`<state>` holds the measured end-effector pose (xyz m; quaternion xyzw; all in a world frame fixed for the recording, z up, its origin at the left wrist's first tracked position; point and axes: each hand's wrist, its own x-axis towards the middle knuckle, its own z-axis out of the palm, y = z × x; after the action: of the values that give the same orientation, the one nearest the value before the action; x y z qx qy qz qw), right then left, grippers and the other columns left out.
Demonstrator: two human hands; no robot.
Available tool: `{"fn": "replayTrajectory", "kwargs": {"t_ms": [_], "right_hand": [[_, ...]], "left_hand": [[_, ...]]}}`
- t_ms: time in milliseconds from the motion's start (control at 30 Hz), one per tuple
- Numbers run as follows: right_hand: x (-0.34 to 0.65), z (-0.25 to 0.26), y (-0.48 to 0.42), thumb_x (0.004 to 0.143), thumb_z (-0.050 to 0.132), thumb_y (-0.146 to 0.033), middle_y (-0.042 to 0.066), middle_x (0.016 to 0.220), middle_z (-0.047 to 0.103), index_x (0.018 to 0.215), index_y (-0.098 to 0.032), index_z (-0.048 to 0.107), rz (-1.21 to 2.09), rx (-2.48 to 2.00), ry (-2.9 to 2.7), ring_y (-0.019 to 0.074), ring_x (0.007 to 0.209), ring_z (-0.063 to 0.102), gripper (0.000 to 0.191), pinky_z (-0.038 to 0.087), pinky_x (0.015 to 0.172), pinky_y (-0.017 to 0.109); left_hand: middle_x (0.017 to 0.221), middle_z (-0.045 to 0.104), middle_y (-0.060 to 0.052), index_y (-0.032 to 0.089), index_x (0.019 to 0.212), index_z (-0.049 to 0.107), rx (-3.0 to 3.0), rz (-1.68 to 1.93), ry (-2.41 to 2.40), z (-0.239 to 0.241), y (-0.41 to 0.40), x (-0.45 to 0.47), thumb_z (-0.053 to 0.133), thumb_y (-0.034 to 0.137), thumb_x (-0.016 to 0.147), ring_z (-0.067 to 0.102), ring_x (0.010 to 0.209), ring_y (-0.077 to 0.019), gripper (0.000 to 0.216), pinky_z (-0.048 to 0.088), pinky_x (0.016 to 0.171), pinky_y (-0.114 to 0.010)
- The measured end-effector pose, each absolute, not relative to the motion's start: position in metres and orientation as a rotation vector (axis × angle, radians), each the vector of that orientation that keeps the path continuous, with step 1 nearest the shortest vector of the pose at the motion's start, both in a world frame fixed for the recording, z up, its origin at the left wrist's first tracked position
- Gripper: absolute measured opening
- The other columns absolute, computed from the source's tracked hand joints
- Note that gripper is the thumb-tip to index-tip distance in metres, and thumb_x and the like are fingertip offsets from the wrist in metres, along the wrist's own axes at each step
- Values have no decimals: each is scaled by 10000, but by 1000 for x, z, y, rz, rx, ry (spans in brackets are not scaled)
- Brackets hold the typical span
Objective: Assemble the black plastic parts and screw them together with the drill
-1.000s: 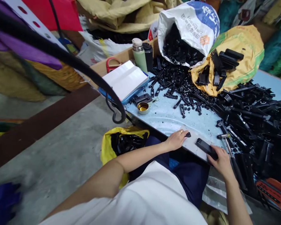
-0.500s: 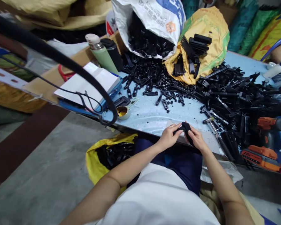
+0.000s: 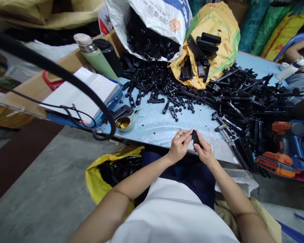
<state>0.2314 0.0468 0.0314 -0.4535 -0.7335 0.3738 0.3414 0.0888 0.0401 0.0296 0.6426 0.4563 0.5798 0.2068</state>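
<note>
Between my two hands is a small black plastic part (image 3: 195, 137), held just above the near edge of the blue table (image 3: 152, 123). My left hand (image 3: 180, 144) pinches its left side with thumb and fingers. The fingers of my right hand (image 3: 204, 148) are closed around its right side. My fingertips cover much of the part, so its full shape is hidden. To the right of my hands a hammer (image 3: 228, 139) lies with its head toward the parts pile. Beyond my hands, several small black jointed pieces (image 3: 173, 113) lie loose.
A heap of black parts (image 3: 243, 98) covers the table's right. At the back are a white sack (image 3: 152, 10) and a yellow sack (image 3: 228, 37). An orange cordless drill (image 3: 276, 158) lies right; a small cup (image 3: 124, 124) and notebook (image 3: 83, 89) left. A black cable (image 3: 73, 81) arches nearby.
The black part has turned in my hands and shows as a shorter, more upright shape. Both hands have drawn closer together around it. The whole view has shifted slightly.
</note>
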Motion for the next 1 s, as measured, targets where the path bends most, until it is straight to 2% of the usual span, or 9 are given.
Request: {"fn": "replayTrajectory", "kwargs": {"t_ms": [267,400,500,567,633,700,800,900,1000], "right_hand": [[224,13,41,871,404,-464,82,1008,628,1381,-206,360,917,-1185,-1949,183,843,610,573,518,713,320],[234,6,48,881,373,-455,58,1021,628,1329,-244,436,851,-1275,-2175,192,919,590,499,503,755,325],[255,18,82,866,427,-427,66,1029,618,1231,-235,542,499,-1521,-2351,209,945,556,429,472,779,328],[273,32,114,874,426,-367,113,1063,589,1147,-155,598,122,-1798,-2309,230,985,513,387,435,801,347],[289,43,146,898,354,-273,183,1073,555,1013,-41,639,-101,-1991,-2256,266,1041,463,384,392,810,389],[298,49,169,894,308,-183,235,1015,546,850,22,649,-159,-2061,-2245,290,1037,450,400,369,788,419],[298,48,185,845,366,-89,227,949,564,739,-20,634,-176,-2035,-2280,276,983,466,296,365,781,406],[286,51,185,822,367,-44,165,911,590,857,-71,608,-228,-1967,-2328,238,931,486,244,337,853,392],[275,66,174,880,335,-132,119,844,597,994,-99,545,-362,-1762,-2487,217,840,505,242,326,854,366]], "left_hand": [[886,616,-65,196,1133,608,1880,1458,1082,20,51,64,406,295,918,572,813,-143,311,490,716,-273],[923,622,-80,186,1139,594,1775,1270,1381,0,40,71,342,254,924,585,866,-174,337,491,779,-325],[1110,578,-115,194,1242,509,1883,998,1599,-5,36,78,388,168,870,547,1028,-224,392,442,887,-395],[1210,537,-104,234,1250,498,2195,742,1459,1,40,81,470,124,804,471,1147,-260,460,342,985,-469],[1156,580,-77,259,1192,540,2477,472,1203,10,49,83,483,85,783,471,1146,-254,447,266,1022,-503],[1023,634,-76,233,1143,567,2610,268,1104,20,57,84,441,57,807,537,1043,-225,399,288,999,-478],[915,646,-112,154,1149,546,2618,140,1315,29,63,83,394,38,832,580,915,-217,371,381,873,-405],[923,640,-134,115,1163,522,2543,66,1545,30,63,80,384,45,851,582,906,-229,348,409,770,-354],[991,621,-134,126,1177,501,2528,55,1536,27,62,79,452,157,875,569,943,-239,308,414,757,-338]]}}
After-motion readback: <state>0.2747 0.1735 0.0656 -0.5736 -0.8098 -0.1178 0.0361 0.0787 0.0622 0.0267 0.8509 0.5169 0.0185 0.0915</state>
